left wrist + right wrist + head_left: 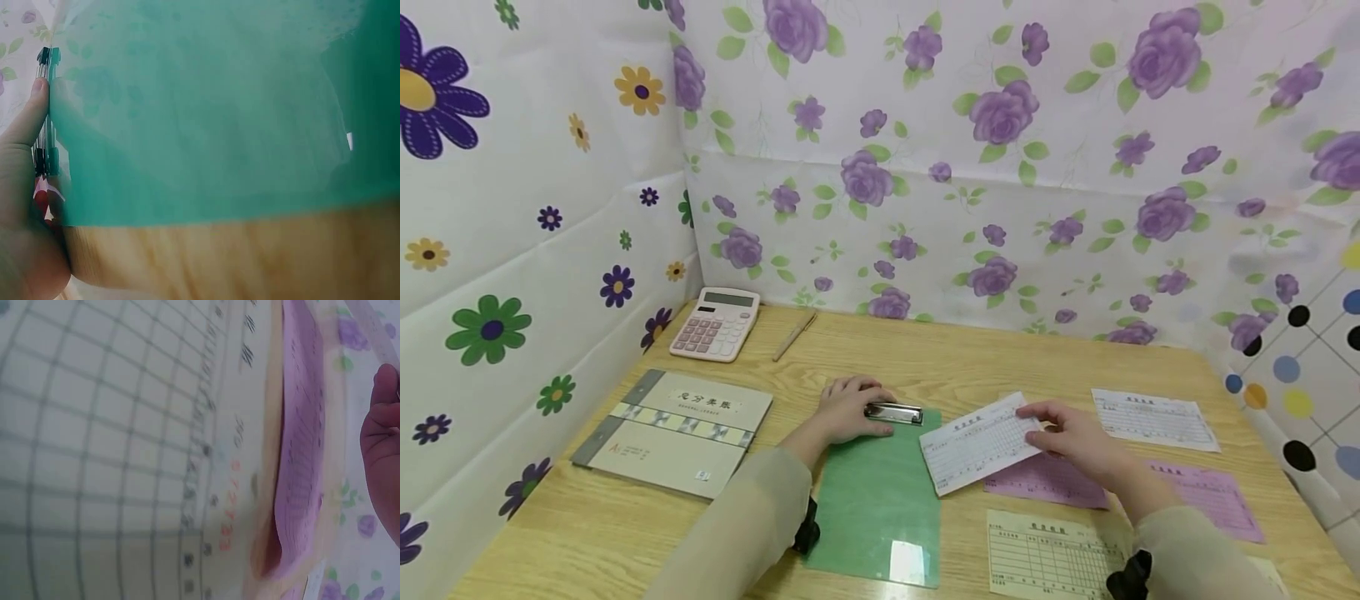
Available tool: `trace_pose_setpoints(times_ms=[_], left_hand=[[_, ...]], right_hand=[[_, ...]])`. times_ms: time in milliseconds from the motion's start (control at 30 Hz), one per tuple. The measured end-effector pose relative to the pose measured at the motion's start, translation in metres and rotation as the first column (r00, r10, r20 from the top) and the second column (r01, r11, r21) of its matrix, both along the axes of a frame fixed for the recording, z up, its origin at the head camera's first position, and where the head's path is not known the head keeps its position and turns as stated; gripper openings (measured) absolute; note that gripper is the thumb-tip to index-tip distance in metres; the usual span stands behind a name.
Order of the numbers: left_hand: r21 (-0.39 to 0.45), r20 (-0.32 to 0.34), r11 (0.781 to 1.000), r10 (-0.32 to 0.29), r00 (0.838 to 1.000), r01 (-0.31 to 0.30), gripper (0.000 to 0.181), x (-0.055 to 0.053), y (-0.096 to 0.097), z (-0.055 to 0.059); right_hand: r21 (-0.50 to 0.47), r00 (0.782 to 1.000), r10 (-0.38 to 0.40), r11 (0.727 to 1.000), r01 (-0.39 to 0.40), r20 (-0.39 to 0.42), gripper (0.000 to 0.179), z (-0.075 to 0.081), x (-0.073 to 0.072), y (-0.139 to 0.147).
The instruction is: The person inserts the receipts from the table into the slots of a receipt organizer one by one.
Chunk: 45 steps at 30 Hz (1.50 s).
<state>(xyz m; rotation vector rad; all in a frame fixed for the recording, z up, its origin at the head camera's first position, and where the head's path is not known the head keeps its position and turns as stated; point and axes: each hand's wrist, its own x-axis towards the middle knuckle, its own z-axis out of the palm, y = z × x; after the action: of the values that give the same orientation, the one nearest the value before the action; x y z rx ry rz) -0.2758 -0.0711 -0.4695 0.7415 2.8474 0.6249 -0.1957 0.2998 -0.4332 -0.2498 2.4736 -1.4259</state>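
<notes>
A green translucent clipboard (880, 500) lies on the table with its metal clip (893, 412) at the far end. My left hand (850, 412) grips it at the clip, thumb on the near side; in the left wrist view the thumb (39, 103) lies along the clip. My right hand (1075, 442) pinches the right edge of a white printed form (981, 443), held tilted above the table beside the clipboard. Part of a purple form (1045, 482) shows beneath it. In the right wrist view, the hand (384, 437) is at the right edge and a yellowish form (112, 450) fills the left.
A ledger book (677, 429) lies on the left, with a pink calculator (715, 325) and a pen (793, 336) behind it. On the right are another white form (1153, 419), a second purple form (1213, 500) and a yellow form (1052, 554). Patterned cloth walls (955, 208) border the table.
</notes>
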Motion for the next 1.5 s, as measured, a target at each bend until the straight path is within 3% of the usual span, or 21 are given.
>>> trace_pose_setpoints(times_ms=[167, 433, 567, 767, 1000, 1267, 1500], left_hand=[[0.008, 0.023, 1.0, 0.011, 1.0, -0.011, 0.046, -0.003, 0.002, -0.001], [0.022, 0.052, 0.999, 0.046, 0.998, -0.047, 0.04, -0.005, 0.004, 0.0], [0.028, 0.058, 0.998, 0.057, 0.997, -0.059, 0.036, -0.004, 0.006, 0.0], [0.021, 0.017, 0.997, 0.067, 0.998, -0.068, 0.035, -0.002, 0.008, -0.003], [0.039, -0.027, 0.998, 0.057, 0.998, -0.056, 0.035, -0.001, 0.009, -0.004], [0.032, -0.034, 0.999, 0.033, 0.999, -0.032, 0.033, -0.004, 0.01, -0.004], [0.04, -0.07, 0.999, -0.023, 0.997, 0.026, 0.032, -0.005, 0.008, -0.004]], right_hand=[[0.046, 0.998, 0.048, 0.998, -0.05, 0.034, 0.044, -0.002, 0.002, -0.02], [-0.017, 0.984, 0.151, 0.988, -0.151, 0.095, 0.038, -0.002, 0.006, -0.055], [-0.04, 0.982, 0.149, 0.989, -0.145, 0.116, 0.035, -0.001, 0.008, -0.068], [-0.04, 0.981, 0.112, 0.993, -0.107, 0.156, 0.033, -0.008, 0.011, -0.086], [0.184, 0.996, 0.088, 0.979, -0.083, -0.023, 0.039, -0.018, 0.014, -0.114], [0.283, 0.979, 0.115, 0.957, -0.065, -0.166, 0.059, -0.024, 0.018, -0.137], [0.395, 0.957, 0.125, 0.919, -0.012, -0.262, 0.063, -0.029, 0.021, -0.146]])
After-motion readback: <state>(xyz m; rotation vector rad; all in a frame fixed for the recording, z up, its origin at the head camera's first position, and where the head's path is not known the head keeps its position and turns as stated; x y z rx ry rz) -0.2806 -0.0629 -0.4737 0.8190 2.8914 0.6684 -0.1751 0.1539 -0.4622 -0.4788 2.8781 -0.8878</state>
